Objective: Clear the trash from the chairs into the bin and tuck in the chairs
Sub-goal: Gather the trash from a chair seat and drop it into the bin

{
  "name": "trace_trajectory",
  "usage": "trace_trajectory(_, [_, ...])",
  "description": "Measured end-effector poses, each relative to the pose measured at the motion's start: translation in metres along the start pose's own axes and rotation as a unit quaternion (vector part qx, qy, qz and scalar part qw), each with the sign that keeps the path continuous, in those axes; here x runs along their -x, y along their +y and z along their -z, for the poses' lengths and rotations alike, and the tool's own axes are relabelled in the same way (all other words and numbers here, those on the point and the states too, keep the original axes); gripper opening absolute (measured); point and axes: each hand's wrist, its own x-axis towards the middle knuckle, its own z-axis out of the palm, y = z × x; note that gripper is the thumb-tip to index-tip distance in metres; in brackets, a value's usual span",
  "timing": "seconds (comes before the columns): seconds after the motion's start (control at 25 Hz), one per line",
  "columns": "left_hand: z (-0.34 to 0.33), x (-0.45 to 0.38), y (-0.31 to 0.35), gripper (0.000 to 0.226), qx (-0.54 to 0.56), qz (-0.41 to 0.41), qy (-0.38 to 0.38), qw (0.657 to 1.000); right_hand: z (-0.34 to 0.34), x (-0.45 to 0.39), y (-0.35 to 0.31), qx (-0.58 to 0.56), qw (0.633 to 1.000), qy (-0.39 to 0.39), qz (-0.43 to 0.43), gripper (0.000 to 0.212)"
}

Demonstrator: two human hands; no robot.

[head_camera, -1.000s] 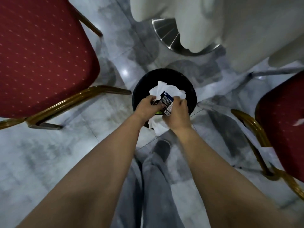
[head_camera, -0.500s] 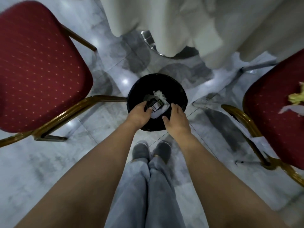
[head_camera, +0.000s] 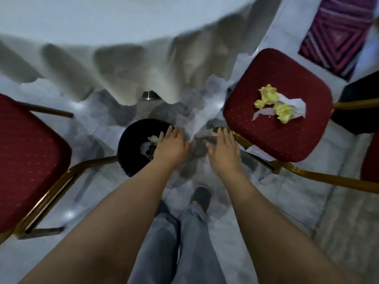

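A round black bin (head_camera: 131, 144) stands on the floor between two red chairs, with white paper and a dark wrapper (head_camera: 148, 145) lying inside it. My left hand (head_camera: 172, 145) hovers flat over the bin's right rim, fingers apart and empty. My right hand (head_camera: 224, 149) is open and empty too, beside the front left corner of the right chair (head_camera: 272, 138). On that seat lie crumpled yellow scraps and white tissue (head_camera: 276, 105). The left chair (head_camera: 26, 152) has a bare red seat.
A table draped in a white cloth (head_camera: 123, 64) rises behind the bin, its metal base (head_camera: 149, 95) just showing. My legs and a shoe (head_camera: 201, 196) stand on the grey marble floor. A patterned rug (head_camera: 338, 31) and a dark object (head_camera: 361, 105) sit at far right.
Both hands let the paper and wrapper drop into the bin, then lifted and spread open. The view has tilted up and right, bringing the littered right chair into sight.
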Motion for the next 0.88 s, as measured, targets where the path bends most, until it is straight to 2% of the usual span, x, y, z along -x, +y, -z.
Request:
trace_trajectory(0.24, [-0.006,-0.054,0.11,0.067,-0.043,-0.058,-0.012,0.997,0.058,-0.033,0.093,0.007,0.994,0.069,-0.085,0.078])
trace_trajectory(0.48, [-0.035,-0.126,0.209,0.093,-0.058,-0.053,-0.04,0.996,0.095,-0.088,0.184,0.025,0.991,0.079,-0.105,0.095])
trace_trajectory(0.72, [-0.049,-0.195,0.274,0.112,-0.052,-0.039,-0.007,0.998,0.108,-0.163,0.239,0.019,0.994,0.018,-0.105,0.108])
trace_trajectory(0.88, [-0.055,-0.223,0.291,0.098,-0.121,-0.045,0.032,0.991,0.106,-0.191,0.253,-0.008,0.996,-0.023,-0.091,0.112])
